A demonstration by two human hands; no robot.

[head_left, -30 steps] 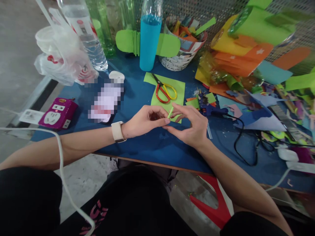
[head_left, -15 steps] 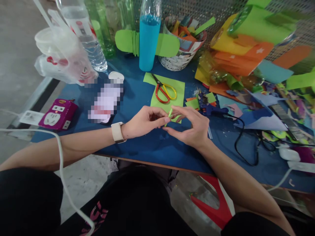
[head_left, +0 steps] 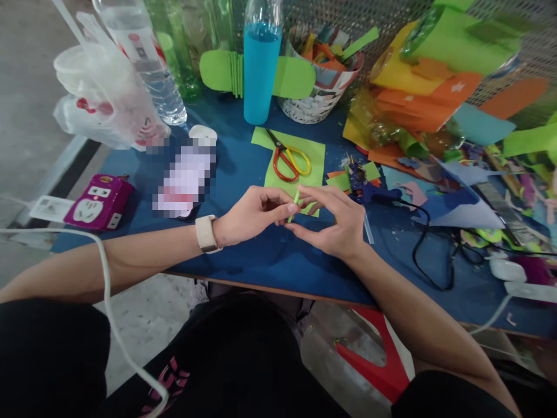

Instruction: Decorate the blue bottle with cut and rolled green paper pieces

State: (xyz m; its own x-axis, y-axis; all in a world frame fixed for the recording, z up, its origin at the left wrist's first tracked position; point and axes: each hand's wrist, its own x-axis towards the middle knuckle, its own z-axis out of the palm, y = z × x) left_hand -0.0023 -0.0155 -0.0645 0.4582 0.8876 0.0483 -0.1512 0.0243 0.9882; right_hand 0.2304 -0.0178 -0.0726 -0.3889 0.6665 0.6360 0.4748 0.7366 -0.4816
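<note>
My left hand [head_left: 250, 213] and my right hand [head_left: 338, 223] meet over the blue table [head_left: 261, 255], fingertips pinched together on a thin rolled strip of green paper [head_left: 293, 204]. The strip stands tilted between the thumbs and forefingers of both hands. A white watch sits on my left wrist. Just beyond the hands lies a green paper sheet [head_left: 313, 152] with red and yellow scissors [head_left: 288, 161] on it.
A blue glue gun [head_left: 363, 187] with a black cord lies right of the hands. A blue-wrapped bottle [head_left: 260, 61] with green paper wings, a basket of paper scraps [head_left: 319, 87], water bottles, a plastic bag, a purple power strip [head_left: 94, 203] and piles of coloured paper crowd the table.
The green strip has slid down a little between the fingertips as both hands work it. The hands stay in the same place.
</note>
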